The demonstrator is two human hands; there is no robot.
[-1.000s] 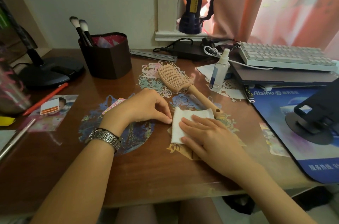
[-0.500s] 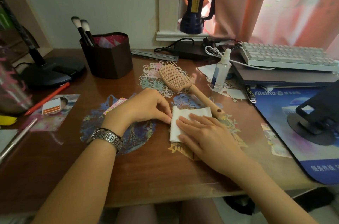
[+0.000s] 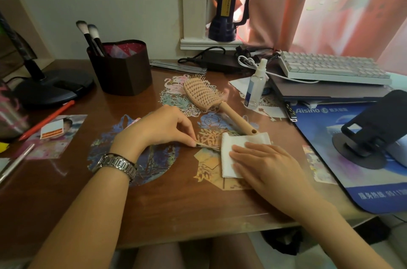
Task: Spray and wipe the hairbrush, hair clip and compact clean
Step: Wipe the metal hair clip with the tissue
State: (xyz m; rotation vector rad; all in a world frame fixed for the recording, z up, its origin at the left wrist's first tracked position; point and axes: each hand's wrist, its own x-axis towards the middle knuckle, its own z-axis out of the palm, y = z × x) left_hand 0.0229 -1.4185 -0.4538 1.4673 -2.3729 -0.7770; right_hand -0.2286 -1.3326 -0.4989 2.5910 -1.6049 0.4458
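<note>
Your left hand (image 3: pixel 163 127) pinches the hair clip (image 3: pixel 208 147) while your flat right hand (image 3: pixel 264 163) presses the wipe (image 3: pixel 229 158); tugging could slip it free.

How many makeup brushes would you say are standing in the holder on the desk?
2: both makeup brushes stand side by side at the left edge of the brown holder; shorter ones could be hidden inside.
</note>
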